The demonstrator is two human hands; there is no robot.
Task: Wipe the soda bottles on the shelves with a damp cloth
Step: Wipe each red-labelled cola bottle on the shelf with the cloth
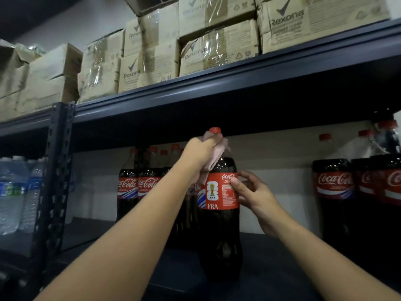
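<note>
Both forearms reach to one cola bottle (219, 213) at the shelf's (282, 263) front edge. Left hand (200, 158) clamps a pink cloth (217, 155) around its neck under the cap; right hand (252, 195) steadies the label, fingers loosely curled. Wiping appears barely begun: bottles at the left (128, 187) and right (335, 192) remain, condition unclear in dim light.
</note>
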